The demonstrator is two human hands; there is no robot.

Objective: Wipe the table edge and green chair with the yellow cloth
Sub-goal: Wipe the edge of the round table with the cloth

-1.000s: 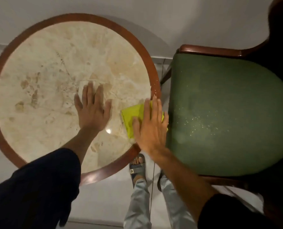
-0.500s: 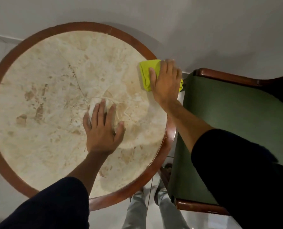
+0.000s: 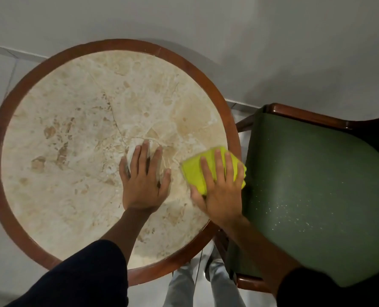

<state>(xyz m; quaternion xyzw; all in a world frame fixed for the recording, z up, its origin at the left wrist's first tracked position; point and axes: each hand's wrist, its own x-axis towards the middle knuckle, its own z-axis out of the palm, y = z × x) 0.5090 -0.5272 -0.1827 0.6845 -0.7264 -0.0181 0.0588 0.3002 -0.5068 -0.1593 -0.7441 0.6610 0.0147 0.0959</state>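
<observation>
A round marble table with a brown wooden rim (image 3: 18, 91) fills the left and middle of the head view. My right hand (image 3: 219, 191) presses flat on the folded yellow cloth (image 3: 195, 171) at the table's right edge, with the cloth reaching over the rim. My left hand (image 3: 143, 182) lies flat with fingers spread on the marble near the centre, holding nothing. To the right stands the green chair (image 3: 312, 187), its padded seat dotted with pale specks toward the front.
A pale wall runs behind the table and chair. The chair's wooden frame (image 3: 305, 115) almost touches the table rim. My legs in light trousers (image 3: 184, 286) stand on the tiled floor in the gap between table and chair.
My right hand slid the yellow cloth back along the rim from the far right edge to the near right edge. My left hand stayed flat on the marble.
</observation>
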